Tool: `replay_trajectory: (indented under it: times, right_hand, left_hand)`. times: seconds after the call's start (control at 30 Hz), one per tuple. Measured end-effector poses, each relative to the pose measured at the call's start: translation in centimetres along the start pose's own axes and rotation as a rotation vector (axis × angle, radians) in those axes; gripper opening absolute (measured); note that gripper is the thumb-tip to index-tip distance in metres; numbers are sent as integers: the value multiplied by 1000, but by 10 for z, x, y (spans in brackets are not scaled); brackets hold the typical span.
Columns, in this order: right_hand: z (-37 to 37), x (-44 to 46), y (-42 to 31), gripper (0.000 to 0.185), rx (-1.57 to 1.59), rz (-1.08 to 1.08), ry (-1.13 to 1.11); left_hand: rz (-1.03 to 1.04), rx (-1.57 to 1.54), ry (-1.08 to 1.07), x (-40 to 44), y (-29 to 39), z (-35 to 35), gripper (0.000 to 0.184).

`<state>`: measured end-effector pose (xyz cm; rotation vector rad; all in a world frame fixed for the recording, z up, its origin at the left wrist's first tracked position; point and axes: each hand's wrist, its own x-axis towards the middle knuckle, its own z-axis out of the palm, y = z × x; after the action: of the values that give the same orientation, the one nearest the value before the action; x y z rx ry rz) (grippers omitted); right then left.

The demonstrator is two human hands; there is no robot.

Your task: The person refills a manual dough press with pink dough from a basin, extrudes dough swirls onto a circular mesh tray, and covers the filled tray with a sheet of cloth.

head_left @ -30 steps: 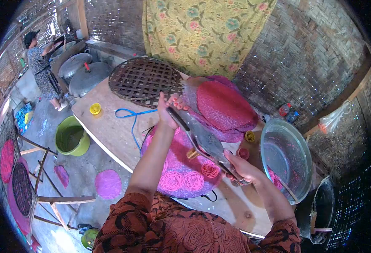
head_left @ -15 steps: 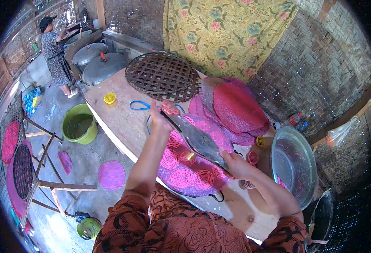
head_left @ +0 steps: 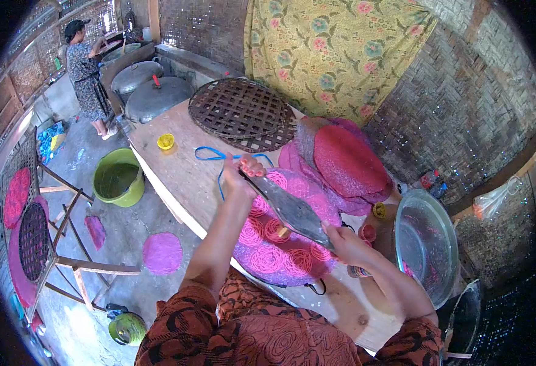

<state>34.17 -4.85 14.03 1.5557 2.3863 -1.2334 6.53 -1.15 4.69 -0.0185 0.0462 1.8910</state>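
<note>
Dark grey and flat, one long tool point(head_left: 295, 213) is held slantwise between the two bare hands, above the wooden table point(head_left: 179, 168). The left hand point(head_left: 244, 174) has its fingers curled closed around the upper end of the tool, with the fingertips showing at the far side. The right hand point(head_left: 346, 244) grasps the lower end; its thumb lies along the top, and its other fingers are mostly hidden, so how tightly they are bent one cannot tell. Directly below the tool are the pink coils point(head_left: 266, 259), thin strands wound in round shapes, which lie on a purple mesh point(head_left: 310, 194). One small golden piece point(head_left: 284, 233) shows at the near edge of the tool; whether it is fixed to it is not clear.

Behind the coils, red and pink sheets point(head_left: 347, 161) are piled near the wall, and beside them are the woven trays point(head_left: 237, 110), overlapping one another. A blue cord point(head_left: 210, 150) lies loosely close to the left hand, and a yellow cup point(head_left: 165, 141) stands farther to the left. On the right side are a red cup point(head_left: 368, 232) and a large clear basin point(head_left: 400, 229). On the floor stands a green bucket point(head_left: 124, 196). Well apart, another person point(head_left: 88, 79) stands near the lidded pots point(head_left: 158, 100).
</note>
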Motion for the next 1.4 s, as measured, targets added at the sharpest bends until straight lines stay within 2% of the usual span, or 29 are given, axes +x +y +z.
replay_trajectory:
  times: [0.03,0.17,0.3,0.37,0.43,0.47,0.5,0.53,0.6,0.63,0.67,0.73,0.77,0.83,0.87,0.9,0.93,0.97,1.0,1.07,1.1,1.17,1.2,1.27,1.33,1.4]
  right_hand:
    - [-4,-2,1,69,25,113,-74]
    - [2,27,34,68,-96,-61,89]
    - [25,50,30,67,-27,-90,103]
    - [34,60,27,67,-23,-63,25]
    - [31,59,21,63,36,-151,47]
    - [22,57,14,61,143,-42,-41]
    - [13,52,8,58,250,69,-130]
    - [5,44,6,56,343,-76,-68]
    - [-29,10,-11,54,454,-137,-120]
    - [-53,-13,-27,53,475,-54,-235]
    - [-61,-27,-34,53,488,-52,-227]
    - [-69,-49,-39,47,303,-341,-116]
    - [-65,-57,-41,47,318,-337,-104]
    - [-54,-70,-46,42,-302,-590,403]
    - [-53,-66,-34,39,-338,-585,434]
    - [-53,-61,-21,39,-335,-577,458]
    - [-54,-56,-7,40,-329,-590,441]
    - [-55,-48,9,41,-325,-602,426]
    - [-52,-35,33,41,-322,-591,454]
    - [-45,-19,77,33,-126,-568,254]
    - [-45,-27,77,33,-123,-555,283]
    - [-46,-43,59,26,-56,-753,409]
    - [-54,-56,32,30,-132,-978,493]
    - [-60,-89,-29,45,-203,-1275,472]
    - [-59,-124,-59,49,-192,-1335,388]
    - [-66,-150,-71,45,-261,-1277,239]
  left_hand:
    - [-6,-20,30,0,-5,-5,50]
    - [-30,-48,11,20,-12,-22,48]
    - [-6,25,-35,32,13,-37,53]
    - [4,69,-33,34,29,-41,54]
    - [44,117,-54,27,41,-25,54]
    - [6,93,-250,21,47,-17,57]
    - [3,101,-251,4,45,10,57]
    - [50,212,-208,-20,41,50,52]
    - [90,328,-166,-55,31,89,49]
    - [118,802,-407,-75,24,91,42]
    - [145,1221,-604,-94,15,99,41]
    - [381,1917,-1010,-127,-4,113,54]
    - [368,1918,-1030,-122,-14,89,54]
    - [102,1990,-1060,-102,-33,27,45]
    - [98,1991,-1087,-112,-40,35,45]
    - [-7,2066,-1021,-122,-46,47,42]
    - [-113,2141,-954,-133,-52,59,39]
    - [-174,2151,-974,-139,-61,63,39]
    - [-218,2125,-1033,-144,-72,63,39]
    - [-281,2015,-1197,-148,-101,60,38]
    - [-315,1972,-1270,-148,-111,61,38]
    - [-384,1910,-1396,-151,-121,70,38]
    - [-417,1897,-1456,-151,-123,76,37]
    - [-480,1906,-1548,-147,-124,86,37]
    - [-523,1923,-1613,-141,-132,91,37]
    - [-546,1950,-1671,-132,-148,98,36]
